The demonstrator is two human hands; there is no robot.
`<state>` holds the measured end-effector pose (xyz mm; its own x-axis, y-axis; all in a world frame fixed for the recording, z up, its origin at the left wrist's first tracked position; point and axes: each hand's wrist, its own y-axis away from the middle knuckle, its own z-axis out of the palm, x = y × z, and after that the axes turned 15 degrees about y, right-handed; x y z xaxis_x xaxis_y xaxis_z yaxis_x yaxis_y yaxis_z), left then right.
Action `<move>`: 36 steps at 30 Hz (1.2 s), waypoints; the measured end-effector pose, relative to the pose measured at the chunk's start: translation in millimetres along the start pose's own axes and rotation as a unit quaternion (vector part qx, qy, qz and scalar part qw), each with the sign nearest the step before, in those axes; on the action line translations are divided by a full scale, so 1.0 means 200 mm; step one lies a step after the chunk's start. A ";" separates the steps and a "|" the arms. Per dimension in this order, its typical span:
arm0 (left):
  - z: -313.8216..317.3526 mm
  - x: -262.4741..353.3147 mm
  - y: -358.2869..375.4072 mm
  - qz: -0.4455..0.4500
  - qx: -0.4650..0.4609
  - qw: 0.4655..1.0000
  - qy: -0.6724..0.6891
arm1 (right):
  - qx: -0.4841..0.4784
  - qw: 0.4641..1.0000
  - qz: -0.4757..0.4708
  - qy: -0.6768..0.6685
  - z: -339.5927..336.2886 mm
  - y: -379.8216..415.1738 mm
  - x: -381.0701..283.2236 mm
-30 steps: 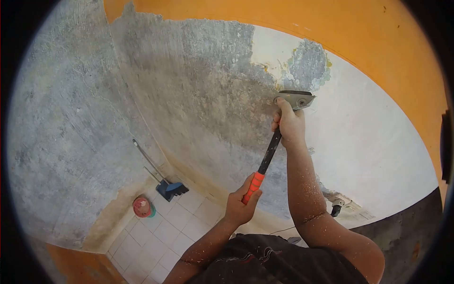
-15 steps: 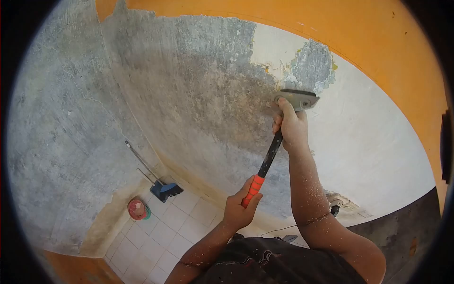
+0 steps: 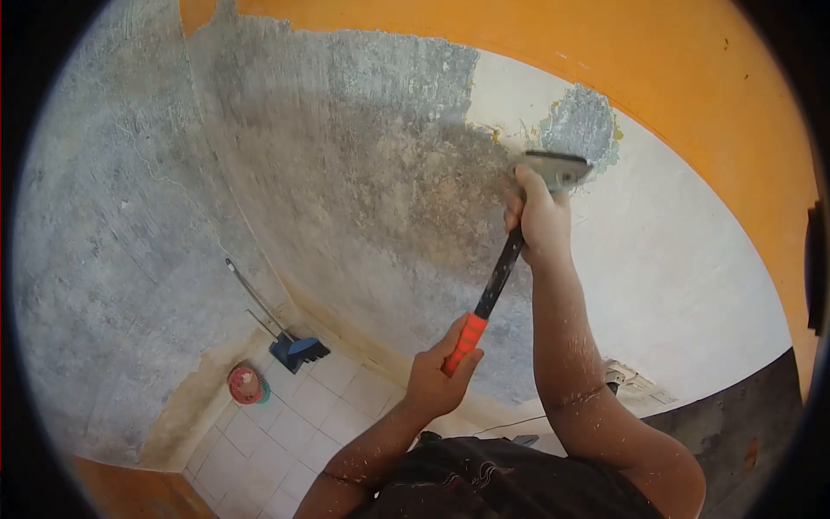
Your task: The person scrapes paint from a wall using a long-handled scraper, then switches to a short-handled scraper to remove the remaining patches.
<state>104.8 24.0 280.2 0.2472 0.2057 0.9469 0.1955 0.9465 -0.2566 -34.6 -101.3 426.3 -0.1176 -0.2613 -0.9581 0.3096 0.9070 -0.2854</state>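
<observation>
In the head view, I see the left hand (image 3: 435, 379) closed around the ribbed orange grip (image 3: 468, 333) of a long black-handled scraper (image 3: 499, 278). The right hand (image 3: 546, 223) grips it higher, close to its flat grey head (image 3: 564, 169), which is at the patchy grey-and-white wall (image 3: 372, 190).

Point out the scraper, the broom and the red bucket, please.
Scraper (image 3: 500, 272): head view, on its black shaft.
Broom (image 3: 308, 348): head view, on its blue lower end.
Red bucket (image 3: 250, 400): head view, on its rim.
</observation>
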 end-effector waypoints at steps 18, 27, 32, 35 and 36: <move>-0.11 -0.05 0.01 0.009 0.005 1.000 -0.017 | -0.010 0.998 0.051 -0.045 0.02 0.06 0.17; -0.11 -0.05 -0.01 0.008 0.019 0.999 -0.040 | -0.015 0.997 0.051 -0.051 0.04 0.05 0.18; -0.10 -0.07 -0.03 -0.018 0.031 0.999 0.002 | -0.005 0.998 0.034 -0.056 0.07 0.01 0.12; -0.09 -0.06 0.00 0.025 0.028 0.998 -0.042 | 0.005 0.998 0.028 -0.049 0.04 0.06 0.16; -0.10 -0.02 -0.02 0.005 0.021 0.999 -0.034 | 0.003 0.998 0.032 -0.053 0.04 0.06 0.15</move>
<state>121.8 15.3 273.2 0.1831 0.2301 0.9558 0.1527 0.9538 -0.2588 -26.0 -101.2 393.9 0.0035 -0.2358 -0.9718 0.3190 0.9213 -0.2224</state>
